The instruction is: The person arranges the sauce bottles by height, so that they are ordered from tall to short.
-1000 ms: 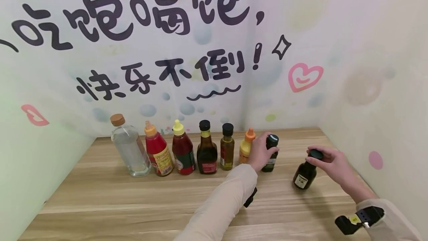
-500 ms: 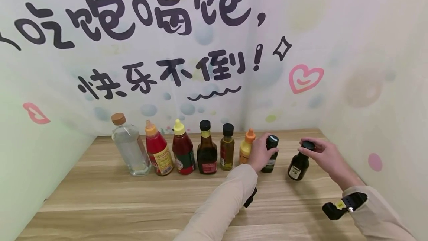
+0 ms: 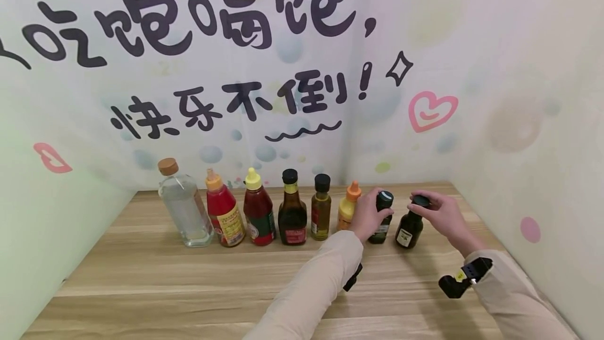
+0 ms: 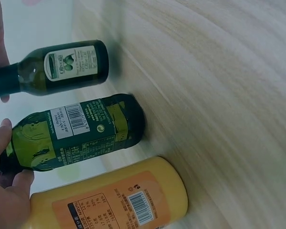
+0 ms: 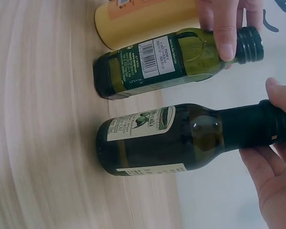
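My left hand [image 3: 367,216] grips a green olive oil bottle [image 5: 157,62] by its neck, just under the dark cap. That bottle stands upright at the right end of the row. Just to its right is a second, darker olive oil bottle [image 3: 409,229] with a pale label showing olives. My right hand [image 3: 441,215] pinches this one at its black cap and neck, thumb and fingers on opposite sides. A narrow gap separates the two bottles in the left wrist view. A yellow squeeze bottle [image 4: 119,195] with an orange tip stands left of my left hand, partly hidden by it.
Leftward along the wooden table [image 3: 189,287] runs a row: a small oil bottle [image 3: 321,211], a dark sauce bottle [image 3: 292,216], two red squeeze bottles, and a clear bottle [image 3: 181,203] with a brown cap. A printed cloth wall [image 3: 377,146] rises behind; a side wall stands right.
My right hand has moved left and slightly back with the dark olive oil bottle, bringing it beside the green one. The left hand has stayed on its bottle.
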Tool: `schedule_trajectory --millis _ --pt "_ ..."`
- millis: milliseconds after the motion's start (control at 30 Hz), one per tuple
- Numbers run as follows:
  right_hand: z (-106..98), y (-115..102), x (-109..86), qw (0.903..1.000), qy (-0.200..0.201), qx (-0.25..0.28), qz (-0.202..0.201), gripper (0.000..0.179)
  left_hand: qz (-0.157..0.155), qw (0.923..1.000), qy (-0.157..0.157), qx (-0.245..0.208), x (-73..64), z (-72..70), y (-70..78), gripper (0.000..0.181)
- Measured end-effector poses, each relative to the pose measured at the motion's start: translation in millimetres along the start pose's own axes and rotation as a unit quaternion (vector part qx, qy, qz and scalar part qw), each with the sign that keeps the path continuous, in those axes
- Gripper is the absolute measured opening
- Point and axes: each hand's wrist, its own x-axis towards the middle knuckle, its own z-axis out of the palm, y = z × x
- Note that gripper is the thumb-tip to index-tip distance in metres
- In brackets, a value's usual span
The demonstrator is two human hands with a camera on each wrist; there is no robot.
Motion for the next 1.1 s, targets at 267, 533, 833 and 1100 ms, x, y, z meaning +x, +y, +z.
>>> schedule_trajectory --millis 267,533,833,1100 --pt "6 3 5.8 0.9998 -0.008 0.018 0.003 0.046 -0.001 1.0 -0.001 -0.005 0.7 -0.6 -0.2 0.038" --pt "11 7 10.9 0.9994 -0.006 0.033 0.004 0.046 -0.001 1.0 0.0 0.001 -0.2 -1.3 0.9 0.037" --pt "14 6 9.3 0.9996 0.004 0.027 -0.009 0.043 0.013 0.9999 -0.002 0.009 -0.5 -0.5 2.6 0.036" --pt "20 13 9.5 0.9978 0.005 0.057 -0.032 0.041 0.018 0.9996 -0.011 0.021 -0.8 -0.8 -2.0 0.037"
